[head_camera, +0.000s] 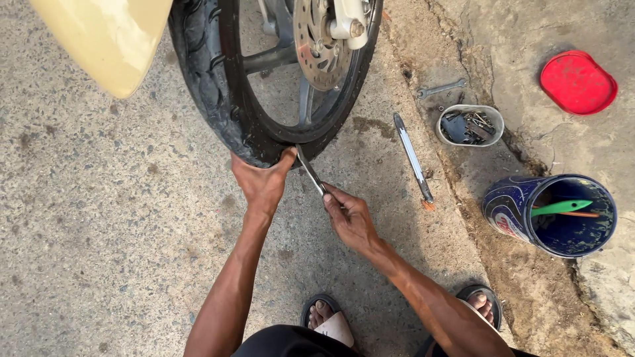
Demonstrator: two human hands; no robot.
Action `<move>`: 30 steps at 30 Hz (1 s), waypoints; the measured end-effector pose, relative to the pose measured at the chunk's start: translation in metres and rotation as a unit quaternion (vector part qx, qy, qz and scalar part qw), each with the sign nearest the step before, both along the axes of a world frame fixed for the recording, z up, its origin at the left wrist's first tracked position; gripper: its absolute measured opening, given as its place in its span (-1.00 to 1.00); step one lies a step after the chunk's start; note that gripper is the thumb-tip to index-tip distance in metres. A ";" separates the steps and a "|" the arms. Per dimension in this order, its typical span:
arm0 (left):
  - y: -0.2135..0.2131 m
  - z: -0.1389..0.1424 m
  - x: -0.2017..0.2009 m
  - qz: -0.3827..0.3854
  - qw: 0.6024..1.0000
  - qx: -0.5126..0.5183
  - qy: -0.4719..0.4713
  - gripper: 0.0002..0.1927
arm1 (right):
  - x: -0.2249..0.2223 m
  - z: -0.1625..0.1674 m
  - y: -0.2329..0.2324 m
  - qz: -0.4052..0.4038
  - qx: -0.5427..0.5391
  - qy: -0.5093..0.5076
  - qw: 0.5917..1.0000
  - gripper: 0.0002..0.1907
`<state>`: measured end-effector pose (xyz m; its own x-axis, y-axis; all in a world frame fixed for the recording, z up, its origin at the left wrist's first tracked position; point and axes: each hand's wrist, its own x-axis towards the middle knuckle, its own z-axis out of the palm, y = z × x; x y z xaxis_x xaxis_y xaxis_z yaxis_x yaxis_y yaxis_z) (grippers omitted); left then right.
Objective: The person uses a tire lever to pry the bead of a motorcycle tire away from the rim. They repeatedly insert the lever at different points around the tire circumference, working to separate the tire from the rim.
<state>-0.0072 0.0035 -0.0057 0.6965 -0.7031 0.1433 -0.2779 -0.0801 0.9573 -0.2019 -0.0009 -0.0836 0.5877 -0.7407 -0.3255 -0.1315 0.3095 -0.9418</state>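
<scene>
The left hand (263, 182) presses the black ribbed rubber tyre (211, 86) at the wheel's lowest point on the rough speckled concrete ground (99, 218), while the right hand (350, 218), apart from it, is closed around a slim steel tyre lever (309, 170) wedged between tyre and dark metal rim (291, 135). The smooth lever could slip off the rim's curved edge and strike the left fingers, or pinch whatever lies inside the tyre. A second long steel lever (413, 157) lies near the ground's cracked right edge.
</scene>
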 end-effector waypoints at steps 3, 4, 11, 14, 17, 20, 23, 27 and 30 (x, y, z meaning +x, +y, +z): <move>-0.003 0.000 0.010 -0.019 0.999 -0.001 -0.033 -0.54 | 0.010 0.000 -0.004 0.000 -0.045 -0.010 0.999 -0.60; -0.004 0.002 0.012 -0.022 0.999 0.000 -0.039 -0.56 | 0.015 0.000 -0.003 -0.003 -0.058 -0.005 0.998 -0.59; -0.003 0.011 0.018 -0.062 0.997 -0.010 -0.038 -0.56 | 0.020 0.039 -0.017 0.023 -0.115 0.055 0.992 -0.61; 0.000 0.006 0.020 -0.058 0.997 0.008 -0.040 -0.45 | -0.008 0.081 -0.064 0.180 -0.228 0.157 0.944 -0.61; 0.001 -0.001 0.019 -0.050 0.998 0.029 -0.029 -0.29 | -0.021 0.124 -0.116 0.274 -0.522 0.111 0.800 -0.66; 0.006 -0.006 0.013 -0.041 0.997 0.051 -0.049 -0.05 | -0.015 0.150 -0.169 0.402 -0.714 0.285 0.498 -0.66; 0.012 -0.009 0.008 -0.067 0.992 0.040 -0.094 0.22 | -0.005 0.147 -0.189 0.393 -0.698 0.316 0.509 -0.81; 0.015 -0.011 0.006 -0.105 0.991 0.062 -0.055 0.26 | -0.001 0.109 -0.195 0.303 -0.692 0.331 0.566 -0.78; 0.015 -0.012 0.004 -0.101 0.983 0.059 -0.139 0.35 | 0.014 0.067 -0.210 0.161 -0.756 0.240 0.587 -0.74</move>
<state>-0.0035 0.0182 -0.0180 0.4865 -0.8462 0.2175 -0.5484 -0.1020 0.8300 -0.1880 -0.2104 -0.0164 0.8863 -0.2704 0.3761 -0.3153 -0.9470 0.0621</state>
